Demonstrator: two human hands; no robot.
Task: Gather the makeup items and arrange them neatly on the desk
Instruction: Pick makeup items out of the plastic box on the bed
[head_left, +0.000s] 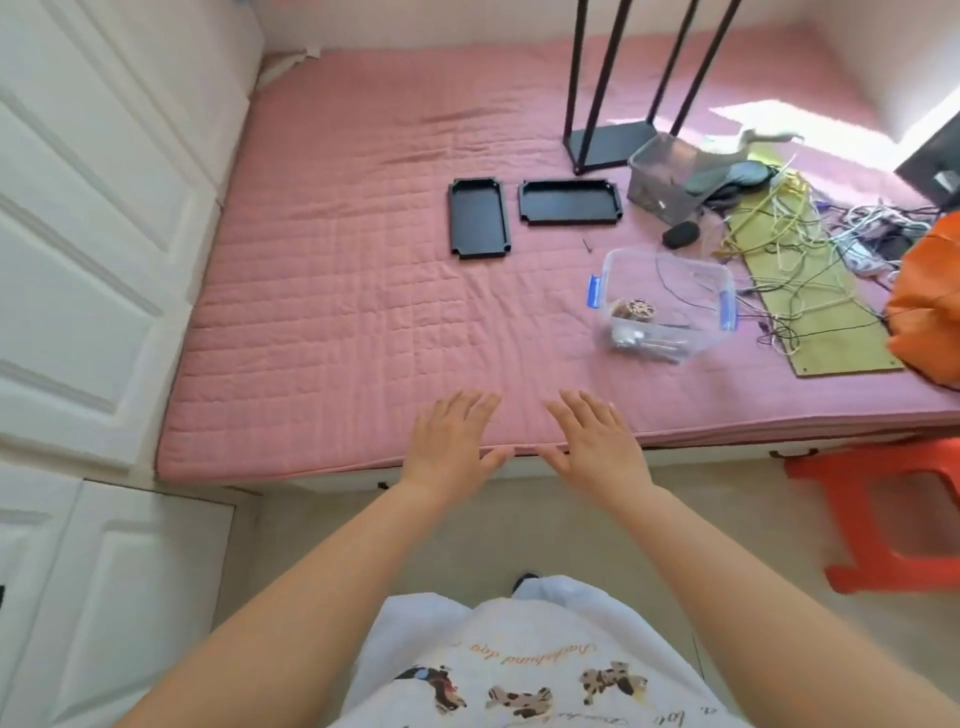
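Note:
My left hand (451, 440) and my right hand (597, 440) are stretched forward side by side over the near edge of the pink quilted bed (332, 291), palms down, fingers straight, holding nothing. A clear plastic box with blue clips (665, 304) stands on the bed to the right, with a round patterned item and some small silvery items inside. Two black trays (478, 224) (570, 201) lie flat further back. A smoky clear bin (667, 179) sits behind them.
Black metal frame legs (608, 140) stand on the bed at the back. A tangle of cables (810, 228) on a yellow-green board, an orange bag (930, 306) and a red stool (883, 514) are at the right. White cabinet doors (78, 234) line the left.

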